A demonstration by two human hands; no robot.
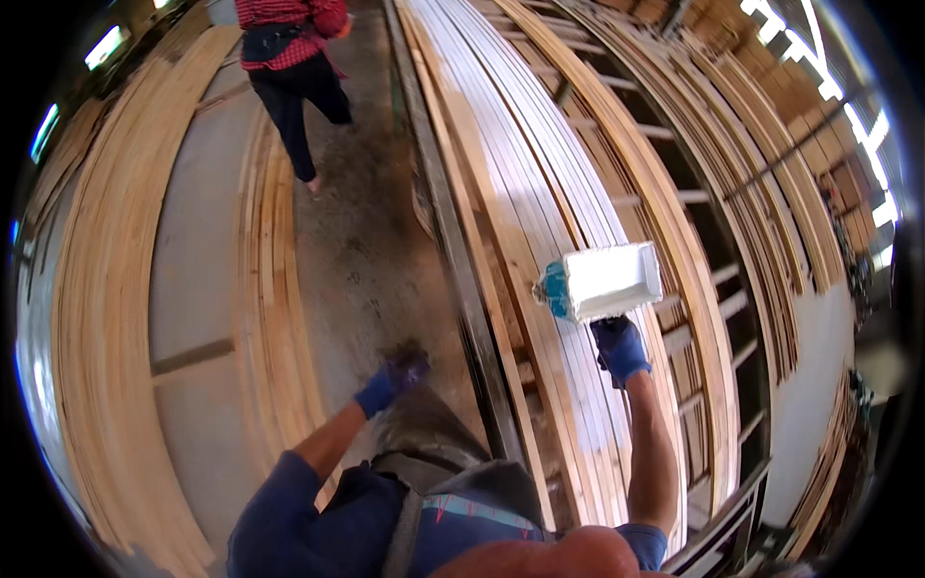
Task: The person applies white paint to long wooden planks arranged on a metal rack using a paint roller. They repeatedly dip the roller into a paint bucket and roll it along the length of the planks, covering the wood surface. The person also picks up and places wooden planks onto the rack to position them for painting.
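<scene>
Two blue-gloved hands in view. Right hand [620, 349]: fingers closed round the underside of a white rectangular tray with teal end [602, 281], held above long white-painted boards [540, 193] on a rack; tray directly above the fingers, tilted. Left hand [393, 379]: loosely curled, holding nothing, hanging over grey concrete floor [356, 250]. Pale timber planks [106, 318] stacked at left. Person in red checked shirt [289, 48] farther along the aisle.

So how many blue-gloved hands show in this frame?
2: the left hand hangs free over the floor; the right hand grips the white tray above the painted boards. The other person's hands are hidden.
</scene>
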